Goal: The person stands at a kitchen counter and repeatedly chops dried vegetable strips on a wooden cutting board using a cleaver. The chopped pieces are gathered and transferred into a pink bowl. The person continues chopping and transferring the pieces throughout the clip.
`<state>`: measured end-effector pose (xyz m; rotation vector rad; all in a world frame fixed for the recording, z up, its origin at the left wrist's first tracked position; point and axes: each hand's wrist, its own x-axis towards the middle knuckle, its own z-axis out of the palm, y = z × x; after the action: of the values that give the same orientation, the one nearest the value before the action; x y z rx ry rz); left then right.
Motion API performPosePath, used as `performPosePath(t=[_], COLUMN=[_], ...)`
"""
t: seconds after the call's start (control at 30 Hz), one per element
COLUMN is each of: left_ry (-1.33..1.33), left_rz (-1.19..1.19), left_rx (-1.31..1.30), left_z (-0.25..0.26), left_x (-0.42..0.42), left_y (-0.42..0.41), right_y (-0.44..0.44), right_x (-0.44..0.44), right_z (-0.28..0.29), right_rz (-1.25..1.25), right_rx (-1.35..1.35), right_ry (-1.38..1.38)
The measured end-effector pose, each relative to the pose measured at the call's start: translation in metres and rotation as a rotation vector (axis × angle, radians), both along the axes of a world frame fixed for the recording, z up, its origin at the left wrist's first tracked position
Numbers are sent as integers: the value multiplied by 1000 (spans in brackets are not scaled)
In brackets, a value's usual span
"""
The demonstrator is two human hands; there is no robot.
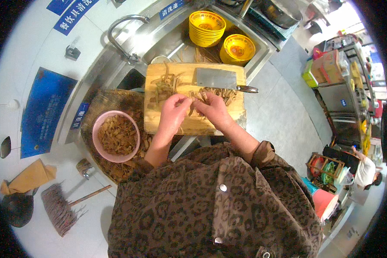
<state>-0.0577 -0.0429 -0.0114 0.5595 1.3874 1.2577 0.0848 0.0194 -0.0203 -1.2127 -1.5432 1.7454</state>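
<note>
My left hand [174,112] and my right hand [215,109] meet over a wooden cutting board [153,122]. Their fingertips pinch light brown strips [193,96] of what looks like dried or pickled vegetable; the exact grip is partly hidden by the fingers. Beyond my right hand lies a heap of cut strips [227,95], partly covered by it. A cleaver [216,78] rests flat along the board's far right, its dark handle [248,89] jutting past the edge. Longer brown strips [164,87] are piled at the board's left.
A pink basket [95,137] of brown pieces [116,135] stands on a woven tray [92,106] at left. Yellow bowls [206,35] are stacked in the steel sink [172,40], below a curved faucet [111,32]. Another person [366,171] is at far right.
</note>
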Motion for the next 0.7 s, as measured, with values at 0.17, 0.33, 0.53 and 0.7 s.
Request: performPosePath(t=[0.17, 0.33, 0.53, 0.7], left_ry=[127, -3, 3, -240], left_rz=[-87, -79, -64, 17], left_rx=[-10, -14, 64, 98], left_z=[-1, 6, -4, 2], left_x=[-2, -3, 3, -2], left_y=[2, -3, -8, -15], right_y=[6, 7, 6, 16], right_x=[3, 3, 2, 4], right_z=[-6, 21, 17, -8], right_rz=[59, 156, 167, -4], right_rx=[239, 349, 434, 295], right_ry=[-118, -276, -306, -148])
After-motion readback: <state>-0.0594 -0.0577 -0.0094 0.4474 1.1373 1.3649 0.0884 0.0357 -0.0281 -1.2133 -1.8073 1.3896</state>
